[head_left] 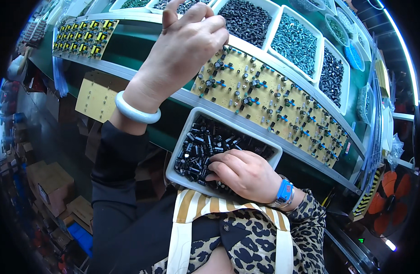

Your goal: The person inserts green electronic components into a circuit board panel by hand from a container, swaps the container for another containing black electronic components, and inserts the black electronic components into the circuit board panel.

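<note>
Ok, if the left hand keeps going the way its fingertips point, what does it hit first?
Most likely the yellow circuit board: the left hand has pinched fingertips pointing toward the board's upper left corner. Depth is unclear, so it may pass just above.

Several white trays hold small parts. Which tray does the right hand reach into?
The near tray of black capacitors, just below the yellow board. The right hand rests in it; the other trays sit beyond the board, untouched by that hand.

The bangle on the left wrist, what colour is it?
Pale bluish white, plain; the bangle shows best in the head view.
</note>
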The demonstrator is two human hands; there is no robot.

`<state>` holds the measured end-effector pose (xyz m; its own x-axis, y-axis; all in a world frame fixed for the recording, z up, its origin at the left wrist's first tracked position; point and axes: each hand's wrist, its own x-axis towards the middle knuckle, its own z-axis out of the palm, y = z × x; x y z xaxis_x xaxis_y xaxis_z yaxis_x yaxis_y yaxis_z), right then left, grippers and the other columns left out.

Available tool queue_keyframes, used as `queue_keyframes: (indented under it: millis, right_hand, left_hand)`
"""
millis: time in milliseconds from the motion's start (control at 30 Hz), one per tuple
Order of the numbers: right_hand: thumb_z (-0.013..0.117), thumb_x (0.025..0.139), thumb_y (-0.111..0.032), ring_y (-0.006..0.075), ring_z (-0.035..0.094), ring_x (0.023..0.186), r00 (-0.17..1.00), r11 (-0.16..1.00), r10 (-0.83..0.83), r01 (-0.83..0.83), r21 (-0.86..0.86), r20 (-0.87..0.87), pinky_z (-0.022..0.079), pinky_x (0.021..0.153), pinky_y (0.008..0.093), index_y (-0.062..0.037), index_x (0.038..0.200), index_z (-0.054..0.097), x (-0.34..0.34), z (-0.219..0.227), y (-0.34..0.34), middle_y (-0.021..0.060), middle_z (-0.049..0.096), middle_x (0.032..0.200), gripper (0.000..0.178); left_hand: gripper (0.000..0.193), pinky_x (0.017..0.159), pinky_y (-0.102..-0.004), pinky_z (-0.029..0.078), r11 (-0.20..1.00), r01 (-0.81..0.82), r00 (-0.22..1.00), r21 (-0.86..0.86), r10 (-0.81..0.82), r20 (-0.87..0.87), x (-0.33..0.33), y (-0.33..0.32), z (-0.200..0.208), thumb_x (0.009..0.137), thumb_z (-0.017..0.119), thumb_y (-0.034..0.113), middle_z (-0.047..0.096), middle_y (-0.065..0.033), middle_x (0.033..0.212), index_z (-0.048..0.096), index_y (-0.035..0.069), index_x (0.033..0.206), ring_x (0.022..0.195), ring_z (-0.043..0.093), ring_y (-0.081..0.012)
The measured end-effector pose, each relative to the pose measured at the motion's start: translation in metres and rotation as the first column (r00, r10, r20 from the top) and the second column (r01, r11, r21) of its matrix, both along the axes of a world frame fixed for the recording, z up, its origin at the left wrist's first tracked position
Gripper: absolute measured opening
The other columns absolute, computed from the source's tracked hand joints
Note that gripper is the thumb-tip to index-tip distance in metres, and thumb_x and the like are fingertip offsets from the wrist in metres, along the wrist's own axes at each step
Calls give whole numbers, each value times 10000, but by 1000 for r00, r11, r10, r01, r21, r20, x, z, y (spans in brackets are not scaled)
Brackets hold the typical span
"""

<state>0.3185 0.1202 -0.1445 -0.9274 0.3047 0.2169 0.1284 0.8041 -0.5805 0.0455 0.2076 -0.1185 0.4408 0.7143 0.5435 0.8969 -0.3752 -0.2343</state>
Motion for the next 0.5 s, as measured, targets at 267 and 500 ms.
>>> queue_keyframes:
  millis: [267,500]
  right_hand:
    - [807,988,-209,256,759,1007,1000,999,19,-20,-44,-17,624,857,353,-41,1160,728,4,-2,-1,103,763,1153,253]
    - [798,989,-178,259,709,963,1000,998,17,-17,-61,-9,611,817,359,-31,1250,735,3,1,2,97,718,1118,306]
  left_hand:
    - [142,1260,-562,209,996,-38,982,75,51,-182,11,-2,5,961,696,118,646,29,957,706,175,832,1186,608,-175]
    - [148,1293,-571,180,998,-3,973,56,16,-230,10,0,7,972,706,136,641,35,949,712,177,830,1208,604,-170]
